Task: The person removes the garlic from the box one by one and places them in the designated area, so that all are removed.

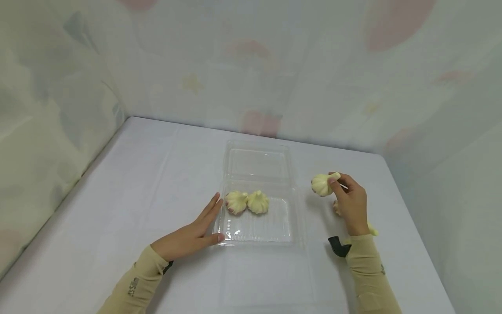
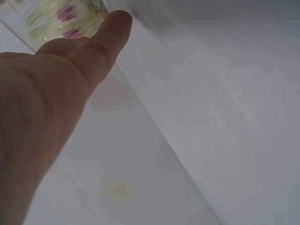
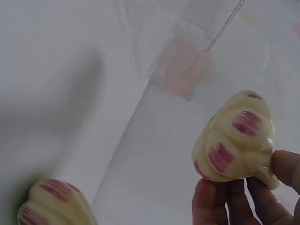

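Note:
My right hand [image 1: 351, 200] pinches a garlic bulb [image 1: 321, 185] by its stem, holding it up to the right of a clear plastic clamshell box [image 1: 292, 222]. Purple streaks mark the held bulb in the right wrist view, where thumb and fingertips meet around the stem end. Two more garlic bulbs [image 1: 257, 203] sit side by side at the left of the box's base. My left hand [image 1: 192, 235] lies along the box's left edge with fingers extended, its fingertips right at the rim. Another garlic bulb [image 3: 56, 204] is on the table below the right hand, partly hidden in the head view.
The box's clear lid [image 1: 256, 162] lies folded back toward the far table edge. A pale stem [image 1: 372, 229] shows beside the right wrist, its bulb hidden by the arm. Patterned cloth walls [image 1: 251, 65] enclose the white table [image 1: 145, 174] at the back and sides.

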